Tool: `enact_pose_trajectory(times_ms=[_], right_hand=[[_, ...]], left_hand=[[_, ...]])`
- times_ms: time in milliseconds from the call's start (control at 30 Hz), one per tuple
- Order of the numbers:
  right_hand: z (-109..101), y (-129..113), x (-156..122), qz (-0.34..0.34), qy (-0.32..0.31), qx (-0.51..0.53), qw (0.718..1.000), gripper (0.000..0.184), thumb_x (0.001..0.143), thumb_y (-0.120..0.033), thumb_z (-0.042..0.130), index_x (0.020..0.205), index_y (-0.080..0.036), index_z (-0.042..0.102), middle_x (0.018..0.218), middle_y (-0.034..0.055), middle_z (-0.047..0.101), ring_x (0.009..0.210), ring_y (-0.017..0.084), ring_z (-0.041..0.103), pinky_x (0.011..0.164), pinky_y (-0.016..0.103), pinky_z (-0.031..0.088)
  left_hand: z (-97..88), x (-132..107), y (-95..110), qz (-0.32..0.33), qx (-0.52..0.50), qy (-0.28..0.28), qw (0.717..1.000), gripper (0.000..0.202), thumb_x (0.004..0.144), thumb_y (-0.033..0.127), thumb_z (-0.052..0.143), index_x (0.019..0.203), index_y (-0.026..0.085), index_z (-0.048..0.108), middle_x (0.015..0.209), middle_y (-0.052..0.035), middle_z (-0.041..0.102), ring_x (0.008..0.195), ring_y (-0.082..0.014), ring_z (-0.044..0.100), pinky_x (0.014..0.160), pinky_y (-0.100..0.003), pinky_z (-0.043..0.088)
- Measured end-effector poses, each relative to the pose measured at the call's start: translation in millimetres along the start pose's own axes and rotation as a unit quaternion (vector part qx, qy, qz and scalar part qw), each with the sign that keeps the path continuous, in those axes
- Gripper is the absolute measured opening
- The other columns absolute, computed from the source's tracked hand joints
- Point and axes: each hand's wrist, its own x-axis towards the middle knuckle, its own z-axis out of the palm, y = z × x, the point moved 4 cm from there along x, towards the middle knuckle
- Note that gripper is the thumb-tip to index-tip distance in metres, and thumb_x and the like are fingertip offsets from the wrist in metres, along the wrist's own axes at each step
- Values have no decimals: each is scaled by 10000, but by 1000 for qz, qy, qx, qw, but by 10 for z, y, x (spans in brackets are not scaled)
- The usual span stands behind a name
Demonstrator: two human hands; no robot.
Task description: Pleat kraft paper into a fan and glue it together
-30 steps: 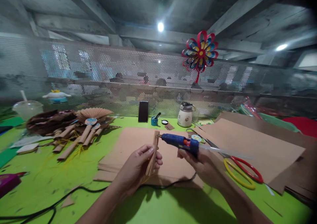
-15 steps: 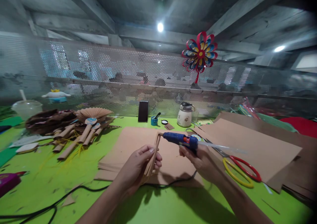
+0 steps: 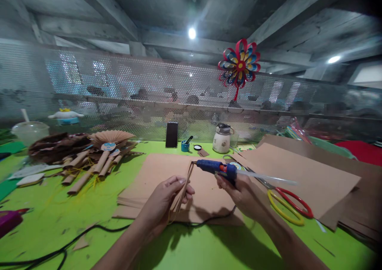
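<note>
Green table point(image 3: 193, 254) bears one pair of scissors point(image 3: 307, 213) at four o'clock; left hand point(image 3: 164, 194), fingers pinching one folded paper point(image 3: 179, 200); right hand point(image 3: 246, 192), fingers curled round one glue gun point(image 3: 212, 166).

grey ceiling point(image 3: 167, 7); perforated screen point(image 3: 134, 73)

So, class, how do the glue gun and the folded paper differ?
The glue gun is mostly blue; the folded paper is brown. The glue gun lies roughly level in the right hand; the folded paper slants upward in the left hand. Both are hand-held.
</note>
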Motion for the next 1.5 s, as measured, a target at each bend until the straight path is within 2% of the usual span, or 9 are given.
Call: enact_pose_trajectory(times_ms=[233, 533, 800, 1000, 1300, 1500], right_hand=[[13, -25, -19, -2, -20, -8, 1000, 308, 884, -396, 449, 715, -170, 572, 608, 12, 551, 537, 132, 481, 486, 247, 394], [81, 36, -86, 29, -56, 10, 998, 347, 889, -425, 442, 746, -143, 587, 620, 11, 514, 525, 116, 423, 457, 233, 351], [21, 11, 0, 15, -14, 1, 1000, 299, 873, -385, 462, 692, -158, 531, 585, -7, 467, 519, 110, 404, 456, 226, 333], [-8, 18, 18, 26, -4, -10, 1000, 291, 862, -383, 475, 675, -163, 511, 571, -10, 450, 502, 107, 383, 447, 224, 321], [58, 41, -16, 21, -23, 20, 999, 254, 885, -378, 458, 815, -146, 534, 646, -1, 478, 546, 108, 393, 489, 227, 342], [51, 36, -18, 25, -46, 19, 998, 270, 890, -384, 443, 794, -147, 529, 644, -4, 461, 539, 102, 361, 473, 225, 316]], left_hand=[[-24, -12, 16, 10, 37, 19, 999, 204, 823, 345, 550, 769, 157, 605, 795, -48, 657, 674, -127, 551, 583, -212, 412], [-46, -12, 20, 9, 41, 33, 999, 220, 813, 363, 557, 763, 158, 618, 810, -55, 660, 699, -137, 557, 629, -226, 425], [-2, -21, 46, 15, 50, 13, 999, 246, 823, 369, 539, 740, 155, 625, 786, -50, 661, 723, -143, 555, 695, -242, 427], [-11, -19, 47, 12, 54, 21, 998, 241, 826, 355, 536, 736, 148, 622, 770, -42, 652, 703, -133, 542, 689, -233, 425], [-46, -9, 39, 11, 68, 24, 997, 244, 826, 345, 531, 721, 145, 622, 764, -41, 646, 674, -123, 537, 662, -221, 422], [-47, 2, 28, 12, 66, 22, 997, 244, 818, 355, 538, 722, 149, 626, 771, -44, 647, 683, -128, 535, 649, -218, 425]])
